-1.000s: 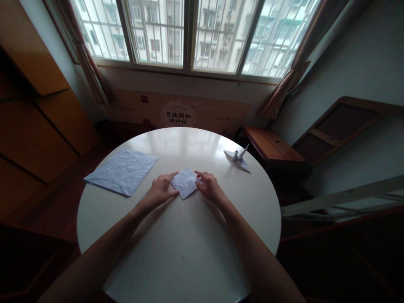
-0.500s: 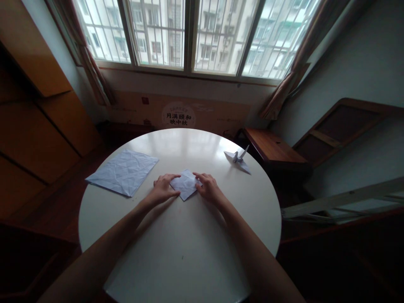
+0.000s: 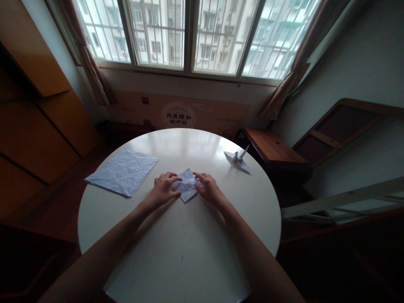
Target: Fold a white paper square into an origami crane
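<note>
A small folded square of white paper (image 3: 187, 188) lies near the middle of the round white table (image 3: 179, 248). My left hand (image 3: 164, 189) rests on its left edge, fingers curled and pressing down on the paper. On the right edge sits my right hand (image 3: 208, 188), with fingertips pressed onto the sheet. Both hands touch the folded paper and pin it flat against the tabletop.
A larger creased white sheet (image 3: 122, 172) lies on the table's left side. A finished paper crane (image 3: 238, 159) stands near the far right rim. A wooden bench (image 3: 271, 150) is beyond the table on the right, wooden cabinets (image 3: 38, 126) on the left, and a window ahead.
My left fingers have curled further in over the paper's left edge and my right fingers have slid slightly inward. The paper stays in the same spot.
</note>
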Tool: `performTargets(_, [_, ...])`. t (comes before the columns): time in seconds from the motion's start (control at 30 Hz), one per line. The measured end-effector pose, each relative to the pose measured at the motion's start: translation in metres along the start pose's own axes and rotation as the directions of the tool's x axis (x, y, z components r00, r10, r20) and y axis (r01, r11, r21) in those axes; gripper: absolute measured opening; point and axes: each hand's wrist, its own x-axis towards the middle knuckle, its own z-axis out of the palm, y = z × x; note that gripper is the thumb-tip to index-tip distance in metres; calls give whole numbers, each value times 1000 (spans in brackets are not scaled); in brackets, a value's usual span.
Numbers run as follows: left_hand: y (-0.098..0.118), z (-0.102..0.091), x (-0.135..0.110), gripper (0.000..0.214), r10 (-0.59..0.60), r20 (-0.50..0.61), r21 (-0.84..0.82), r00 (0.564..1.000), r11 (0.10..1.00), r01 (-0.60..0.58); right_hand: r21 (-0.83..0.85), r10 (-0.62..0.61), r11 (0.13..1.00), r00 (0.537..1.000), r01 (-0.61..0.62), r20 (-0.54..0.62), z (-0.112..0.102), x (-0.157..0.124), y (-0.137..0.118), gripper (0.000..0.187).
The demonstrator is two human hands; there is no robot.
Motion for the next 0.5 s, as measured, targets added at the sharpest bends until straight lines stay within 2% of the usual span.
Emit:
performTargets(0.3, [3,-4,-3,40,130,-62,77,990,989,-125,3,0,1000,1000,0,7,-2,0,-1,48])
performTargets(0.5, [2,-4,-3,41,194,-45,75,980,979,-190,48,9,999,1000,-8,-25,-1,-1,-1,52])
